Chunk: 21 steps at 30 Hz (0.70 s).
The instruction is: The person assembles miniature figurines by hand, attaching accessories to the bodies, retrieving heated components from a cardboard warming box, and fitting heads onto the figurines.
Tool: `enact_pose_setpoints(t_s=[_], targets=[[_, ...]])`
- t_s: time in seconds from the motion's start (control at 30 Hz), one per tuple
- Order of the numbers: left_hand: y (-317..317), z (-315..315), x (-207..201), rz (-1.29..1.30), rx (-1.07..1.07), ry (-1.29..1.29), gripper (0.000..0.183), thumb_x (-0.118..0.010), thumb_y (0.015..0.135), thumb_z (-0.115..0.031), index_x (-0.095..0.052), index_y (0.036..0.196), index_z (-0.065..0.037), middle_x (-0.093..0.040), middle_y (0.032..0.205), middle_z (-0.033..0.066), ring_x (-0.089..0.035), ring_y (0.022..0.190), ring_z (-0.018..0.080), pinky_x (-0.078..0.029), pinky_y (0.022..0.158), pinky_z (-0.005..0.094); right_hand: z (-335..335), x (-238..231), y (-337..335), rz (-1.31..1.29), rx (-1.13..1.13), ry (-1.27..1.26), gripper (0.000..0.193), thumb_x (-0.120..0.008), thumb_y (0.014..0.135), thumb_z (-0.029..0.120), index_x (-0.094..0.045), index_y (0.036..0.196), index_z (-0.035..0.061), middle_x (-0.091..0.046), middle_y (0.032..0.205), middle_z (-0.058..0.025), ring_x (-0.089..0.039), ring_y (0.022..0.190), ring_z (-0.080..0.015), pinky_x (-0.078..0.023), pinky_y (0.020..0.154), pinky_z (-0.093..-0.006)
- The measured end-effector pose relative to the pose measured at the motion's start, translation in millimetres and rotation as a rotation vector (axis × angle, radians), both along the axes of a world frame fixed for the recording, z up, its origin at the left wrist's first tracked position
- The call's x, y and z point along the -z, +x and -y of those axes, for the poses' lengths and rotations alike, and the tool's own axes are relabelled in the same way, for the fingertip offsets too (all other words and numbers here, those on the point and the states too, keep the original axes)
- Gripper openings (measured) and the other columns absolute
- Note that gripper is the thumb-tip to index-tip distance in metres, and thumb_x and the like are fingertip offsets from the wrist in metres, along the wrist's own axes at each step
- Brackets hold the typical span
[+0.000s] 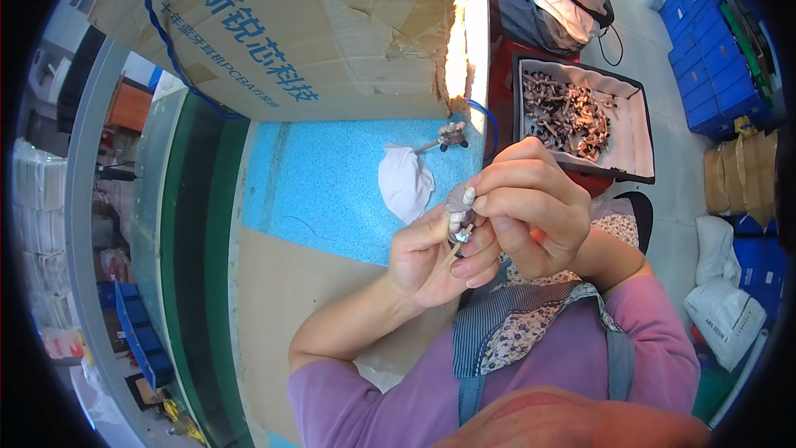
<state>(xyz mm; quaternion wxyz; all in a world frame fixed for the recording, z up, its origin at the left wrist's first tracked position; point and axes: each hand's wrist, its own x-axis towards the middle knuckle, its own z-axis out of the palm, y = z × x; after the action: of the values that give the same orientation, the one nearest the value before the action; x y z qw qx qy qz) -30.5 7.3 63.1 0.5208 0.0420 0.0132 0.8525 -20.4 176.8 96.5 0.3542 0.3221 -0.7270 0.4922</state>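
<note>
Both hands are raised close to the chest, over the table edge, so the work sits directly under the eyes. The left hand (431,257) is cupped beneath, fingers curled shut around a thin stick (455,250) and the lower end of a small part (460,211). The right hand (531,207) closes over from above, thumb and forefinger pinched on the part's upper end; the opposed grip appears meant to steady it for fine work.

The part is small, grey-brown, with a pale rounded tip and a shiny metallic bit low down; finer detail cannot be made out.

Beyond the hands, a white cloth (405,182) lies crumpled on the blue mat (323,191), within reach. A similar part (452,134) rests just past it, near a large carton (298,33). To the right, off the table, a tray (643,137) holds a heap of like pieces. Another person sits beyond.
</note>
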Motion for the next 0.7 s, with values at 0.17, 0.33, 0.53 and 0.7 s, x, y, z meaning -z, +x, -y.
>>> enact_pose_setpoints(t_s=[0.17,0.33,0.53,0.7], targets=[[-3.5,-1.1,0.6,-0.036,0.051,0.156,0.026,-0.043,0.098,-0.029,-0.047,0.108,-0.006,-0.045,0.078,0.0036,-0.047,0.060,0.0148,-0.040,0.057,0.0307,1.0,-4.3,-7.7,0.030,-0.113,-0.106,0.019,-0.060,0.072,-0.008,-0.064,0.089,-0.0032,-0.063,0.089,-0.0144,-0.058,0.076,-0.0255,-0.048,0.069,-0.0341],[-3.2,-2.5,-4.7,-0.012,0.132,0.216,0.027,-0.041,0.098,-0.031,-0.047,0.101,-0.004,-0.047,0.077,0.0043,-0.047,0.059,0.0147,-0.041,0.056,0.0311,1.0,-7.0,-9.9,0.007,-0.157,-0.137,0.019,-0.059,0.071,-0.009,-0.064,0.088,-0.0033,-0.063,0.088,-0.0135,-0.058,0.076,-0.0245,-0.047,0.068,-0.0336],[0.9,-2.4,-0.5,-0.005,0.140,0.256,0.026,-0.039,0.098,-0.030,-0.046,0.102,-0.005,-0.048,0.076,0.0041,-0.047,0.057,0.0145,-0.041,0.055,0.0309,2.3,-7.3,-10.0,-0.011,-0.163,-0.136,0.019,-0.058,0.070,-0.010,-0.065,0.086,-0.0033,-0.063,0.087,-0.0128,-0.058,0.075,-0.0237,-0.047,0.066,-0.0327],[-0.2,-3.1,-0.3,-0.009,0.154,0.261,0.024,-0.039,0.098,-0.029,-0.046,0.101,-0.006,-0.048,0.076,0.0041,-0.047,0.057,0.0145,-0.041,0.055,0.0312,2.6,-5.1,-11.0,-0.009,-0.167,-0.152,0.018,-0.057,0.070,-0.010,-0.064,0.085,-0.0034,-0.063,0.087,-0.0126,-0.057,0.075,-0.0235,-0.047,0.065,-0.0327]])
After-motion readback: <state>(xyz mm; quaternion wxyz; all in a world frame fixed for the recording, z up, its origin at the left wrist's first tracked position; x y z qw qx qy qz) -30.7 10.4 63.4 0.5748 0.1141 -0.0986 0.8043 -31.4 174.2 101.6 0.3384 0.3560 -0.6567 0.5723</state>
